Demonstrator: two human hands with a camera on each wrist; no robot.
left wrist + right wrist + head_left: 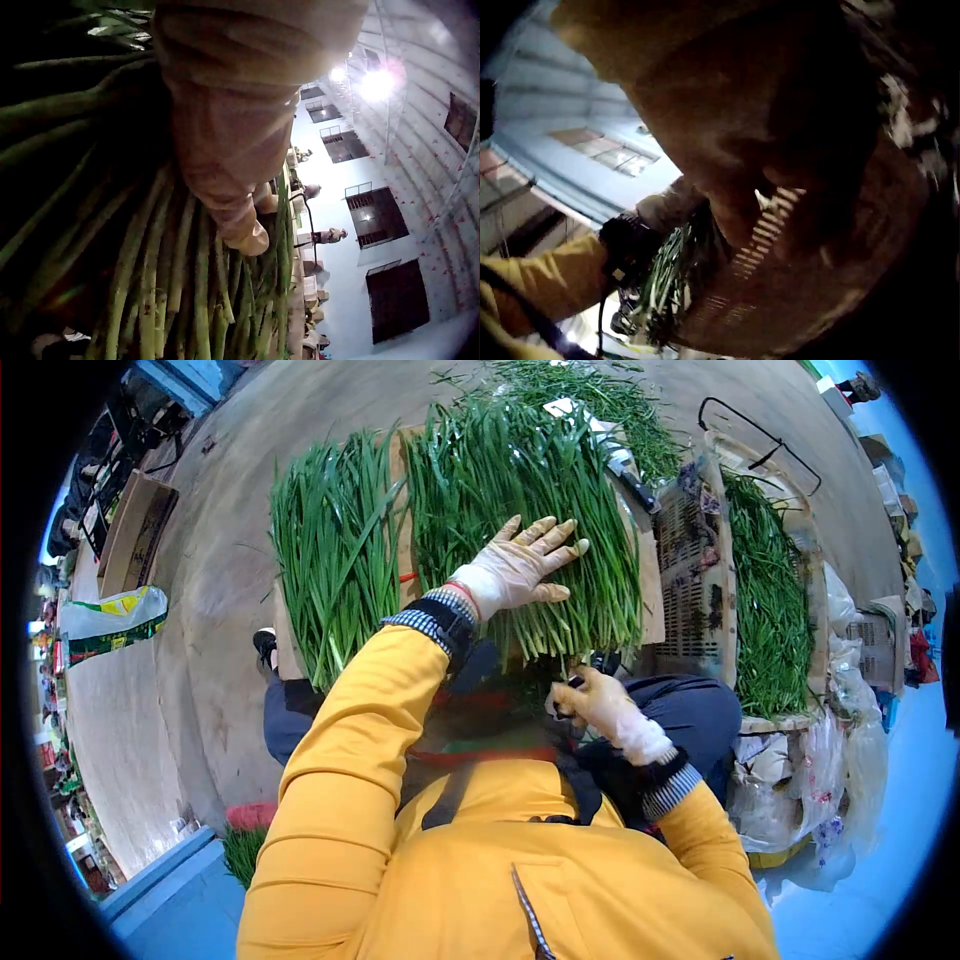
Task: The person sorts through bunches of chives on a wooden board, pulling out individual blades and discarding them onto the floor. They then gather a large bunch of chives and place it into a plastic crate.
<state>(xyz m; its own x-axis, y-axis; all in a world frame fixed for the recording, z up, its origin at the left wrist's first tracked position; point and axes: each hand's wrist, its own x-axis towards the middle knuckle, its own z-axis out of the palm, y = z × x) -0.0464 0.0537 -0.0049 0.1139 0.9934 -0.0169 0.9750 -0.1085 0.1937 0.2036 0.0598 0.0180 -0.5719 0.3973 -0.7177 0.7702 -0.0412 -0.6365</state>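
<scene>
In the head view a thick layer of long green chives (500, 480) lies on a board (651, 610), stalk ends toward the person. My gloved left hand (515, 570) rests on their lower part, fingers spread and straight. The left wrist view has the same gloved hand (232, 112) over the pale stalks (202, 292). Beyond a bare strip of board, a second pile of chives (335, 550) lies to the left. Just below the stalk ends, over the lap, is my gloved right hand (605, 710), fingers bent; I cannot tell what they hold. It appears dark in the right wrist view.
A slatted crate (690, 625) of greens (770, 600) stands to the right, with plastic bags (850, 730) beside it. Loose greens (630, 410) lie on the floor beyond the board. On the left are a printed bag (115, 622) and a cardboard box (140, 535).
</scene>
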